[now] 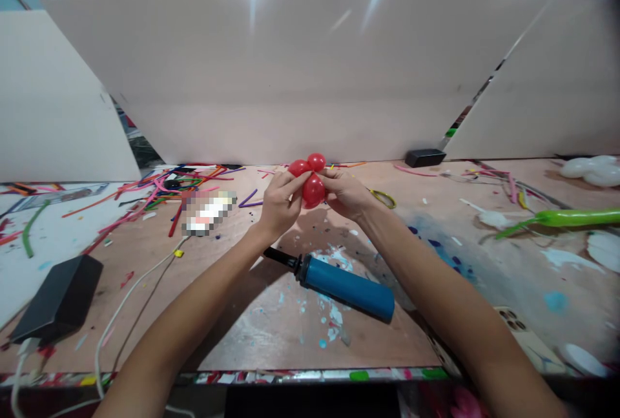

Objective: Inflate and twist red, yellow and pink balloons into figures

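Observation:
A red balloon (314,192) twisted into several round bubbles is held up over the middle of the table. My left hand (281,203) pinches it from the left, its fingers meeting at the twist between the bubbles. From the right, my right hand (346,193) has its fingertips closed on the same twist. One larger bubble hangs below the fingers, and two smaller ones stick up above them. Beneath my hands lies a blue hand pump (349,285) with a black nozzle pointing to the left.
Uninflated balloons (157,195) are strewn at the left, near a blurred device (208,213) on a white cable. A black box (61,298) sits front left. Yellow scissors (383,198) lie behind my right wrist; a green balloon (576,218) rests far right. White panels (290,69) stand behind.

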Demonstrator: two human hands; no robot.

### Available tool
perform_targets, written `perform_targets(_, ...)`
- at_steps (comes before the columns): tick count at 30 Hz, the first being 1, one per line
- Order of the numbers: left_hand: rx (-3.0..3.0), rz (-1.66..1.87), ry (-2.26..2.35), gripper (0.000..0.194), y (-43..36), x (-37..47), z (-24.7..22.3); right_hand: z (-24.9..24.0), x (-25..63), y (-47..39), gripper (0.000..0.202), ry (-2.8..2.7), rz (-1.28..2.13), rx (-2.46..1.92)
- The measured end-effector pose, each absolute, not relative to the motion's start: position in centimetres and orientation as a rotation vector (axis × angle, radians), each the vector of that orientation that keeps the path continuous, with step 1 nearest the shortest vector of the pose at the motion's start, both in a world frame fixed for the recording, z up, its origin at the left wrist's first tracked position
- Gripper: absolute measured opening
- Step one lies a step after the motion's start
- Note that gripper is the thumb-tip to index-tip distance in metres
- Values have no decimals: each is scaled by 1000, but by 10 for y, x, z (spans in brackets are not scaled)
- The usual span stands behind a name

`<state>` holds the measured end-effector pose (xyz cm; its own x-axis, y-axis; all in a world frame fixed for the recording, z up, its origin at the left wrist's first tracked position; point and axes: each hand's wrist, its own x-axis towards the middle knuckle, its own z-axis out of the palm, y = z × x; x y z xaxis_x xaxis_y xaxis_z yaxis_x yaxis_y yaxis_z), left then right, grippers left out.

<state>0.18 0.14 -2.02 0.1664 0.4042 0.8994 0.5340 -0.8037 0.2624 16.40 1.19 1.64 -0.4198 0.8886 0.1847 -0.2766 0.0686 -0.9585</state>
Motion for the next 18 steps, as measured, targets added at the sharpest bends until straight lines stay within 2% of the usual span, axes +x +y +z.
perform_targets(4, -2366, -1566, -945, 41, 0, 4, -21, 12, 169, 21, 32, -1451, 1313, -706)
perform_targets(8, -2327, -1845, -1083, 23, -4, 4, -11, 17, 175, 18, 18, -1671, 797, -787)
perform_targets(10, -2305, -1874, -1124, 26, -6, -1, -3, 20, 176, 12, 15, -1784, 626, -787)
perform_targets(13, -2499, -1690, -1152, 39, -6, -10, 8, 22, 175, 4, 10, -1936, 438, -756)
perform_targets(18, -2809, -1476, -1274, 31, -1, -20, 13, 16, 171, 2, 8, -2107, 150, -696)
